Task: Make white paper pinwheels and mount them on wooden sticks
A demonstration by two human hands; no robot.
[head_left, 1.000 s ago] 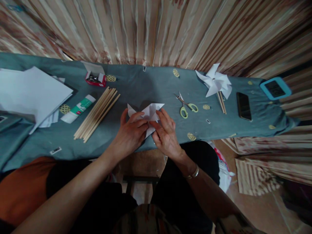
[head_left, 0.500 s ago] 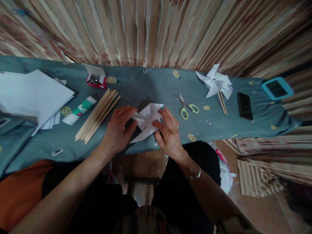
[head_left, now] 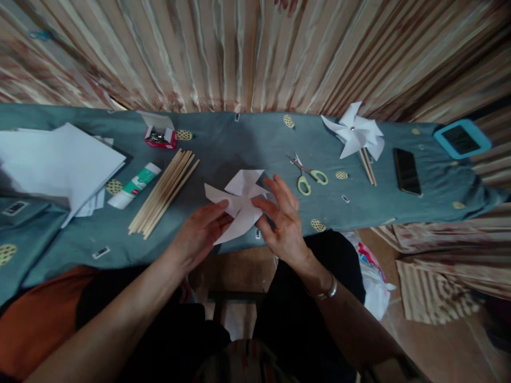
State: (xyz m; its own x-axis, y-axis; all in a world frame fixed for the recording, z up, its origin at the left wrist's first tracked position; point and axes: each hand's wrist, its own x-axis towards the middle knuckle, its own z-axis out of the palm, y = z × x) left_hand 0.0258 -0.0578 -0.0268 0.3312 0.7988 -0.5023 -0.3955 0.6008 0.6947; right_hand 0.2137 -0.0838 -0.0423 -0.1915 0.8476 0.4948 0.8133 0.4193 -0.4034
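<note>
A white paper pinwheel [head_left: 242,205] with curved blades is held between my two hands, over the front part of the table. My left hand [head_left: 202,226] grips its left side, thumb on top and fingers beneath the paper. On the other side, my right hand [head_left: 284,221] pinches the paper near the middle with thumb and lower fingers, while the upper fingers stay raised. Left of my hands lies a bundle of wooden sticks [head_left: 163,194]. Scissors [head_left: 306,173] with pale green handles rest partly spread to the right.
On the blue-green cloth [head_left: 247,143] are stacked white paper [head_left: 88,165], a glue stick [head_left: 134,185] and a red box [head_left: 160,137] of small metal pieces. At the right lie a finished pinwheel [head_left: 353,130] on sticks, a phone [head_left: 407,170] and a blue-framed device [head_left: 462,139]. Curtains [head_left: 247,58] hang behind.
My left hand has shifted from the edge of the pinwheel to under its left side, thumb on top. The paper appears slightly raised and turned, with its left blade now showing fully.
</note>
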